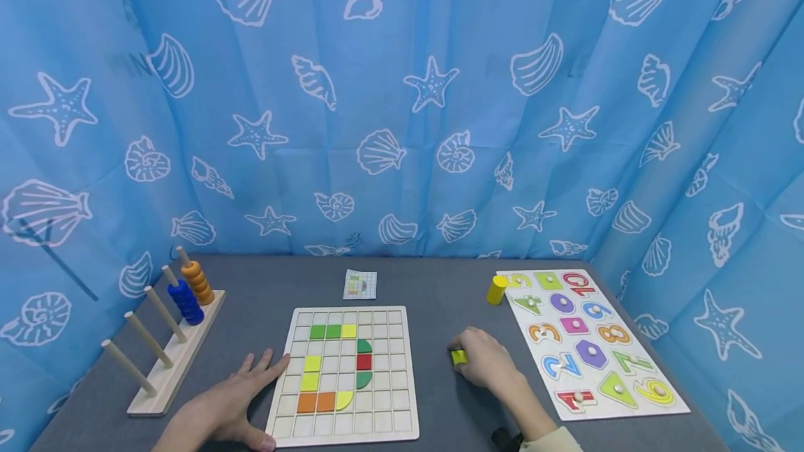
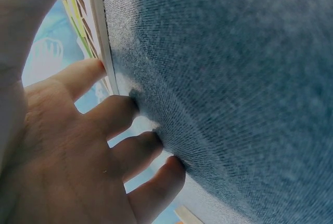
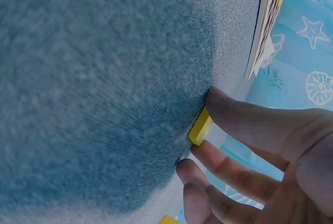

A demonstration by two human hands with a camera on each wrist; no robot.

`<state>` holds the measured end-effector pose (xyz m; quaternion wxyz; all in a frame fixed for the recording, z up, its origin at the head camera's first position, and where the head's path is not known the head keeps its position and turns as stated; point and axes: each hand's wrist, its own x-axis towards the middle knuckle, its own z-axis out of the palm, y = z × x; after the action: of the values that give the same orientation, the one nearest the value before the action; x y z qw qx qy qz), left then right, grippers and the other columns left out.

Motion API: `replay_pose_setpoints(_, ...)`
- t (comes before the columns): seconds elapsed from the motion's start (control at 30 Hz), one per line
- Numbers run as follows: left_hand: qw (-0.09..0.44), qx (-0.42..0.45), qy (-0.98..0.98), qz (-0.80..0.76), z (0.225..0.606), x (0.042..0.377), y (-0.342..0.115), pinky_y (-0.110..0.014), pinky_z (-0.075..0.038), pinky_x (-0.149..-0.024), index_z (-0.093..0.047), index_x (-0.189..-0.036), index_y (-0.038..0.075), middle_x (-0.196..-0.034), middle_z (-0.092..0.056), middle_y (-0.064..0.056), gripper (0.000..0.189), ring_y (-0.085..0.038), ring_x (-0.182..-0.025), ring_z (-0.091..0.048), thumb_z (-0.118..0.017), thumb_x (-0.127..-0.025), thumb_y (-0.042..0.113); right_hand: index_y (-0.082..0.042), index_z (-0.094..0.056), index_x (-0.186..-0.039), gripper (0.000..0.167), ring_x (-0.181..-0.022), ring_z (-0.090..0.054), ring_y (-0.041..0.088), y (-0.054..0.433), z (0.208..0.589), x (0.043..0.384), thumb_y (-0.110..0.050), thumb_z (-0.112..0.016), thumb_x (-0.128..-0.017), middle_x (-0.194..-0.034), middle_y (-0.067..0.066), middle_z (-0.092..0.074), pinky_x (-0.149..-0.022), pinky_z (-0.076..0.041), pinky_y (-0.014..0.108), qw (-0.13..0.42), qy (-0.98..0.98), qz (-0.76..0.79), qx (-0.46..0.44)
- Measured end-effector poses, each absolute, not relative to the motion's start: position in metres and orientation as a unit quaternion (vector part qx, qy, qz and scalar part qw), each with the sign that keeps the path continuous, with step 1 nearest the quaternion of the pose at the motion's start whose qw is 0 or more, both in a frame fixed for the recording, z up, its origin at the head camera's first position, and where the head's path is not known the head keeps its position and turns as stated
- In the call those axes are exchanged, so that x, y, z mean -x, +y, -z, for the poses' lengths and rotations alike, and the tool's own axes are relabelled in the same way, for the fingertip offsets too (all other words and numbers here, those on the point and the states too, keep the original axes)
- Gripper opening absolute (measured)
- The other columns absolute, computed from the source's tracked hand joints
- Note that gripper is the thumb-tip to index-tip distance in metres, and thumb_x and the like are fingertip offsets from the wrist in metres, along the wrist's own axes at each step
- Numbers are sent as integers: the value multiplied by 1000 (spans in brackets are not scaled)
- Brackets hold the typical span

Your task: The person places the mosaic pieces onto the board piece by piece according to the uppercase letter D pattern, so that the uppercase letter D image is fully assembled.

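Note:
My right hand (image 1: 486, 363) pinches a small yellow tile (image 3: 201, 127) between thumb and fingers, at the table surface right of the grid board. My left hand (image 1: 231, 402) lies with fingers spread on the table, its thumb and index finger at the left edge of the white grid board (image 1: 414, 417). Coloured tiles sit in the board's cells: green squares (image 1: 325, 332), yellow squares (image 1: 311, 372), orange squares (image 1: 316, 402), a red square (image 1: 364, 362), green quarter-rounds (image 1: 363, 379) and a yellow quarter-round (image 1: 343, 400).
Behind the board lies a small pattern card (image 1: 360, 285). A yellow cylinder (image 1: 497, 290) stands beside the number-and-shape puzzle board (image 1: 606, 413) on the right. At left is a wooden peg stand (image 1: 151, 400) with blue rings (image 1: 185, 302) and orange rings (image 1: 197, 282). A blue curtain (image 1: 389, 110) hangs behind.

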<state>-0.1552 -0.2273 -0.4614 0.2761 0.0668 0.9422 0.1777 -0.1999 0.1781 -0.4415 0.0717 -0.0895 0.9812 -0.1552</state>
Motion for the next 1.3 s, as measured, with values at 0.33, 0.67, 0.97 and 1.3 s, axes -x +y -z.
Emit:
replay_pose_setpoints(0.33, 277, -60, 943, -173, 461, 155, -227, -86, -24, -104, -29, -162, 18, -166, -22, -32, 129, -67, -148, -12, -92, -57, 58, -7, -79, -100, 24, -98, -69, 29, 177, 441, 197, -4, -85, -77, -102, 9, -74, -84, -58, 52, 48, 980, 169, 97)
replay_pose_setpoints(0.67, 278, -54, 944, -168, 460, 155, -225, -87, -23, -104, -29, -162, 17, -166, -21, -32, 130, -66, -148, -11, -92, -57, 60, -3, -78, -94, 22, -91, -70, 28, 178, 440, 194, 1, -86, -74, -96, 11, -74, -78, -59, 49, 32, 979, 180, 94)
replay_pose_setpoints(0.97, 269, -57, 945, -179, 460, 155, -225, -86, -23, -105, -29, -162, 16, -166, -21, -33, 131, -66, -149, -11, -93, -56, 58, -6, -78, -90, 15, -84, -70, 25, 173, 442, 193, -3, -86, -76, -93, 9, -74, -71, -59, 47, 13, 981, 164, 107)
replay_pose_setpoints(1.3, 272, -63, 943, -180, 460, 154, -226, -85, -23, -106, -28, -162, 16, -166, -21, -33, 130, -66, -149, -11, -92, -57, 60, -8, -78, -92, 14, -82, -67, 22, 160, 443, 192, -8, -85, -80, -91, 6, -72, -67, -57, 46, 24, 982, 154, 110)
